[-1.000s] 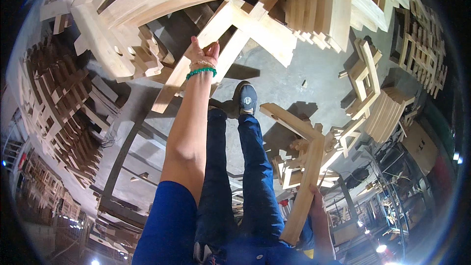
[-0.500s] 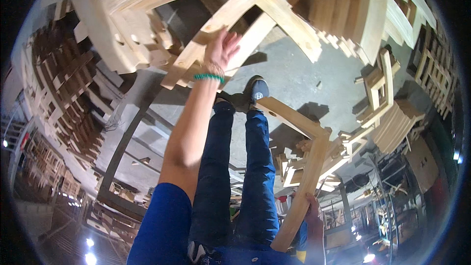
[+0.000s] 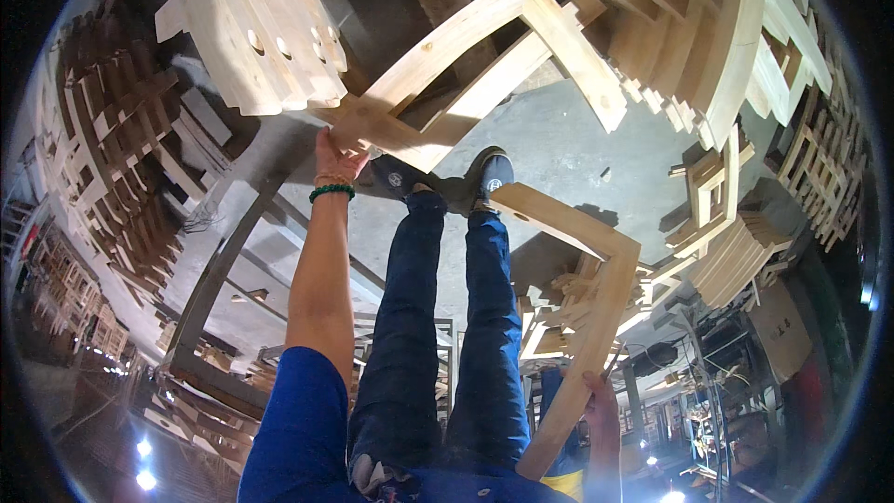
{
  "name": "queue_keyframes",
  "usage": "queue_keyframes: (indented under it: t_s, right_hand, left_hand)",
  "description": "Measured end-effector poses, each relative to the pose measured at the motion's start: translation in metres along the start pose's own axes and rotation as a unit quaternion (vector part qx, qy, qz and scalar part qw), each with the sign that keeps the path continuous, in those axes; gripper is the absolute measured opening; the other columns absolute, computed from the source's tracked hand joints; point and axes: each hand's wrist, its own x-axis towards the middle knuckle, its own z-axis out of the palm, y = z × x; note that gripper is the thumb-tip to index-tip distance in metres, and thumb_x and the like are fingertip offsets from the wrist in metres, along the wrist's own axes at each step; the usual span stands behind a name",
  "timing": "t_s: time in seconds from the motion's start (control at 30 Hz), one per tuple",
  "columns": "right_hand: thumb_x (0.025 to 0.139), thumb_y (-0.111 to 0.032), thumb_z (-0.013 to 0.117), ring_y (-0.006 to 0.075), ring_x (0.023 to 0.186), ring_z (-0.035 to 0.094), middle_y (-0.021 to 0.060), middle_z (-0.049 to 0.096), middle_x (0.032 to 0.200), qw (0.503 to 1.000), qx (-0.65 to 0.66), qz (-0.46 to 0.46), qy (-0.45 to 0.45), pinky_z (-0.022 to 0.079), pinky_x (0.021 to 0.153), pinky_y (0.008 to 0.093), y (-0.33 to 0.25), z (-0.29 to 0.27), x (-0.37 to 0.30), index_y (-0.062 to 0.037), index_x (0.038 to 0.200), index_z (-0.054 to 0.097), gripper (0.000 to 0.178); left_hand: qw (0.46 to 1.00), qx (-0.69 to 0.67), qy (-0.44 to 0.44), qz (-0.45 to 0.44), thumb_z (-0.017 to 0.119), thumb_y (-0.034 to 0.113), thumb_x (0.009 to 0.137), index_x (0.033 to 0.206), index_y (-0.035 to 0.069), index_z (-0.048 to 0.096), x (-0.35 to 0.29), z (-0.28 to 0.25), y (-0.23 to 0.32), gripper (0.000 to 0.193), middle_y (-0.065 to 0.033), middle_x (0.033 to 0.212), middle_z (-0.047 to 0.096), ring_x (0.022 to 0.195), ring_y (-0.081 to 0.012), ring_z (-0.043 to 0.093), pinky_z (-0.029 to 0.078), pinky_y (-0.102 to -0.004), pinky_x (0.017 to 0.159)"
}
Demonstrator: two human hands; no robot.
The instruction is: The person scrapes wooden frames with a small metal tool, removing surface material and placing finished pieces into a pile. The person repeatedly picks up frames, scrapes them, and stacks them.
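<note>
We find the left hand (image 3: pixel 340 163) at the lower-left end of the front frame (image 3: pixel 442 42), an angled piece of pale wood standing ahead of the shoes (image 3: pixel 496 172), between the left stack (image 3: pixel 251 28) and the right stack (image 3: pixel 689 47). From this hand, the frame's left limb runs forward and rightward to its corner; the other limb drops from there to the right. A bar (image 3: pixel 494 84) slants beneath the corner. The left hand is clearly the nearer one. Its fingers meet the wood's end; we cannot tell whether they are closed on it.

We record the right hand (image 3: pixel 601 396) wrapped around the long limb of the near frame (image 3: pixel 601 307), well apart from the front frame. That limb runs from beside the person's waist forward to a corner; the short limb then turns left toward the shoes.
</note>
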Motion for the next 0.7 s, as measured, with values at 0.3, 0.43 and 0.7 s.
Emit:
queue_keyframes:
  t_s: [0.3,0.43,0.7]
  right_hand:
    - [0.077,-0.021,0.069,0.0218,0.089,0.064,0.0174,0.066,0.102,0.991,-0.129,0.006,-0.026,0.053,0.078,0.0341,-0.013,0.002,-0.023,0.0026,0.121,0.050,0.053]
    - [0.079,-0.009,0.071,0.0176,0.096,0.063,0.0132,0.064,0.110,0.984,-0.150,0.024,-0.094,0.051,0.082,0.0312,-0.027,0.003,-0.025,0.0008,0.124,0.051,0.050]
    - [0.065,-0.005,0.073,0.0258,0.079,0.067,0.0127,0.066,0.104,0.727,-0.608,-0.304,-0.096,0.054,0.074,0.0305,-0.059,0.074,-0.061,-0.0073,0.123,0.055,0.061]
  left_hand:
    - [0.997,0.069,0.037,0.008,0.066,0.068,0.071,0.135,0.017,0.039,-0.018,-0.003,-0.016,0.086,-0.0215,0.146,0.029,0.138,-0.0295,0.025,0.023,-0.0486,0.109]
    - [0.952,0.248,0.095,0.155,0.061,0.063,0.077,0.142,0.007,0.033,-0.056,-0.032,-0.027,0.090,-0.0189,0.139,0.040,0.128,-0.0292,0.038,0.027,-0.0459,0.106]
    - [0.921,0.326,-0.182,-0.113,0.055,0.068,0.081,0.136,0.003,0.041,-0.194,-0.067,-0.031,0.086,-0.0141,0.129,0.054,0.119,-0.0252,0.051,0.038,-0.0414,0.100]
